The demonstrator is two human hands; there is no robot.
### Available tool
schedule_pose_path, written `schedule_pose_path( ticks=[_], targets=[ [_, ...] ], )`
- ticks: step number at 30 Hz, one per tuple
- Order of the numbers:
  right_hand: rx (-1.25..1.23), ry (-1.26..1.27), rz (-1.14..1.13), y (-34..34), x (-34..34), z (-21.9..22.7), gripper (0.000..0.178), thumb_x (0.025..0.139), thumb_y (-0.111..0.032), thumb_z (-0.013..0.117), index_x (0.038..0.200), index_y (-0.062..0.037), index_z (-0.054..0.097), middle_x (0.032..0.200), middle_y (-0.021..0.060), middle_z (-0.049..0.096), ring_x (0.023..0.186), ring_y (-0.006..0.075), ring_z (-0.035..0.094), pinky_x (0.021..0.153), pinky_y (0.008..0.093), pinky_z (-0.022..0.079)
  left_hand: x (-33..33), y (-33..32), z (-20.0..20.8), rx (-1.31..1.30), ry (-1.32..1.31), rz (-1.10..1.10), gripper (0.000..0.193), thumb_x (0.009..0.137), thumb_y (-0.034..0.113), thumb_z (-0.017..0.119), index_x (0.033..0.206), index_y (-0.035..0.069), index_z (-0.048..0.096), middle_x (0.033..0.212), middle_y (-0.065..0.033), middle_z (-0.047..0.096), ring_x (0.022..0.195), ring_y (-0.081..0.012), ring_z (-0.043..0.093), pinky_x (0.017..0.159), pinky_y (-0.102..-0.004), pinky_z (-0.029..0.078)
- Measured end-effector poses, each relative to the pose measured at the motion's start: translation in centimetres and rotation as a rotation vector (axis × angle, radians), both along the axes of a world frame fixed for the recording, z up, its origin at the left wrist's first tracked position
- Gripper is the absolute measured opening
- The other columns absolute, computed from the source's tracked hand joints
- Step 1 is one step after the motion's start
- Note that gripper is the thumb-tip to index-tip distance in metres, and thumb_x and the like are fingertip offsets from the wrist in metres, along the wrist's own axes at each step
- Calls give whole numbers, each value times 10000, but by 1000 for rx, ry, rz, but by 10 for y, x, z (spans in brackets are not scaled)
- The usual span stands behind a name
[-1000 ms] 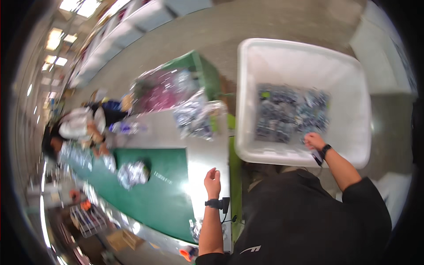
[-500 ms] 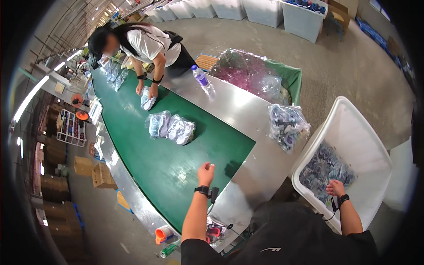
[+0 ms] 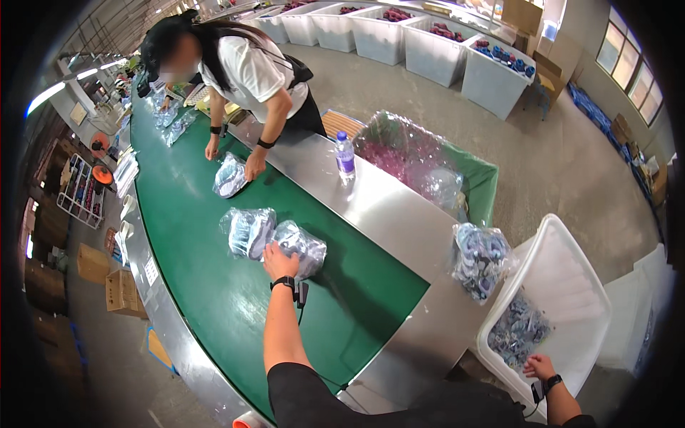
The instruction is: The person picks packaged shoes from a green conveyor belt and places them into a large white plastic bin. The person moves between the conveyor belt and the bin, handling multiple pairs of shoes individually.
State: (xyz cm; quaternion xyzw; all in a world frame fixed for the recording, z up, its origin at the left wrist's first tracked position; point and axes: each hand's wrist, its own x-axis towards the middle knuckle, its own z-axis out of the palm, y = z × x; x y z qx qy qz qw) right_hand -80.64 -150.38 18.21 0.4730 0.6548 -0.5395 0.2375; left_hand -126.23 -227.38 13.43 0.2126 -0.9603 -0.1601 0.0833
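My left hand (image 3: 282, 262) lies on the near side of a clear plastic bag (image 3: 303, 248) on the green belt (image 3: 342, 310). Its fingers are stretched out and touch the plastic. Pale blue and grey shoe-like pieces fill this bag, and a similar bag (image 3: 250, 232) lies against its left side. Off to the right, my right hand (image 3: 540, 367) hovers by the near edge of a white bin (image 3: 581, 274), fingers loosely curled, nothing visible in them. Grey-blue pieces (image 3: 517, 328) lie in the bin; their exact kind is too small to make out.
Across the belt a person (image 3: 250, 71) bends over another bag (image 3: 230, 176). A bottle with a purple label (image 3: 344, 155) stands on the metal ledge (image 3: 385, 203). A filled bag (image 3: 481, 260) rests at the ledge's corner, beside a green, plastic-lined container (image 3: 477, 187).
My left hand has reached forward and left, onto the bag. My right hand stays by the bin. The other person's right-side hand has shifted along the bag there, and the view has tilted.
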Motion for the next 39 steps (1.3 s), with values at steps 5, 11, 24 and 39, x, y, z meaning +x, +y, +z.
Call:
schedule_pose_path(
  ticks=[5,11,24,39],
  targets=[
    [34,-54,52,-16,-7,3,285,880,-143,603,1122,-5,546,837,115,653,677,223,682,546,336,561,-3,16,25,40,-251,-65,1042,607,481,817,1440,78,338,1424,-222,402,1335,-385,339,1084,-435,339],
    [0,102,288,-66,-65,-4,238,849,-128,597,1039,15,590,785,92,652,663,164,638,588,295,533,70,-5,-36,725,-232,90,945,627,449,845,1311,-51,425,1183,-241,597,1067,-352,606,905,-398,485],
    [143,652,794,-172,-174,100,518,845,-361,678,1231,-42,544,1053,104,599,960,217,574,787,332,480,295,262,58,1120,142,-315,566,747,87,796,1199,-15,471,1085,-97,582,977,-199,568,900,-328,455],
    [589,945,934,-74,-66,134,619,620,-273,790,1166,-97,558,961,77,595,920,283,583,737,399,432,323,474,133,618,-245,-1135,526,702,145,839,1105,10,529,1019,-105,621,909,-222,622,787,-319,497]
  ],
)
